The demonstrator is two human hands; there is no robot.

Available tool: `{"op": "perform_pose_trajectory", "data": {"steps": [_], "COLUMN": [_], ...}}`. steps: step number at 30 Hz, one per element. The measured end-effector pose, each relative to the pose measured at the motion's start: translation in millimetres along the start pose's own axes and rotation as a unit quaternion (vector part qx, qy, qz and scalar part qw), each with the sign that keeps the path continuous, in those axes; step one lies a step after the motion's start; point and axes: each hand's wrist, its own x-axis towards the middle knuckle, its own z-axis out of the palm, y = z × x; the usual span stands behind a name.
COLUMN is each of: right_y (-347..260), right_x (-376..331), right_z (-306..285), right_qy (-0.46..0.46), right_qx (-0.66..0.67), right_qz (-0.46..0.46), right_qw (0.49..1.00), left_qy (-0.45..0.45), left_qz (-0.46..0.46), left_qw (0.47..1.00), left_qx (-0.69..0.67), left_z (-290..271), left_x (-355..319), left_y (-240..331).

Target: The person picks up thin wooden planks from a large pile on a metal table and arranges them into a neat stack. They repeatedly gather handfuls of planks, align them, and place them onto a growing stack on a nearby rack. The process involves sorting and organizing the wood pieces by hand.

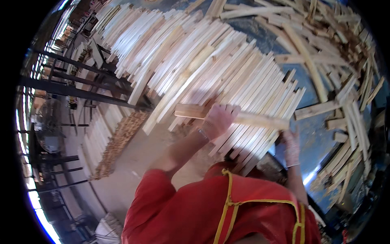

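A short wooden board (260, 120) lies crosswise over a row of pale wooden strips (243, 89) set side by side. My left hand (219, 120) is closed over the board left of its middle, fingers wrapped across the top. At the board's right end is my right hand (291, 148), which looks gloved; its thumb side meets the end, and some fingers are hidden below. The board's left end sticks out past the left hand. Beneath it the strips run away from me, their near ends uneven.
A loose heap of wooden offcuts (325, 53) covers the right side of the blue-grey table (308, 158). To the left, a stack of strips (122, 138) stands beside dark metal rack bars (81, 91). One longer strip (156, 65) lies askew on the row.
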Motion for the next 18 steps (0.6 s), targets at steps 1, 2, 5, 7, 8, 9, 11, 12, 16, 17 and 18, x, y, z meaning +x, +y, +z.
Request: {"op": "perform_pose_trajectory", "data": {"steps": [1,2,5,7,8,9,11,12,16,17,18], "right_y": [2.7,13.7,36.5,26.1,-2.3,16.3,27.0,26.6,37.5,44.4,38.8], "right_x": [1.4,4.5,3.0,-0.8,-10.7,-3.9,4.1,8.0,17.3,18.0,17.8], "right_z": [-7.6,-14.3,-19.0,5.7,30.3,26.9,25.9,25.2,15.4,12.5,14.1], "right_qy": [0.050,0.060,0.053,0.001,0.007,0.038,0.025,0.021,0.014,0.014,0.009], "right_qx": [0.016,0.009,-0.062,-0.161,-0.245,-0.297,-0.346,-0.354,-0.381,-0.387,-0.414], "right_qz": [0.017,0.016,0.027,0.049,0.046,0.019,0.029,0.035,0.029,0.020,0.036], "right_qw": [0.998,0.998,0.996,0.986,0.968,0.954,0.937,0.934,0.924,0.922,0.909], "left_qy": [-0.077,-0.148,-0.085,-0.001,0.016,-0.016,0.102,0.079,-0.045,-0.040,0.019], "left_qz": [-0.030,-0.058,-0.144,-0.243,-0.317,-0.428,-0.391,-0.414,-0.457,-0.472,-0.440], "left_qw": [0.996,0.986,0.976,0.953,0.929,0.890,0.907,0.896,0.882,0.877,0.896], "left_qx": [-0.023,-0.042,-0.141,-0.182,-0.189,-0.157,-0.118,-0.136,-0.104,-0.076,-0.052], "left_z": [-24.3,-53.6,-67.3,-92.0,-107.9,-135.8,-94.1,-85.6,-58.1,-53.7,-41.7], "left_x": [1.4,12.2,4.2,-3.4,-0.2,20.2,-9.3,-3.6,7.0,4.1,-4.3], "left_y": [-4.4,-7.1,-49.6,-97.0,-113.0,-119.4,-186.1,-187.7,-191.9,-192.8,-197.3]}}
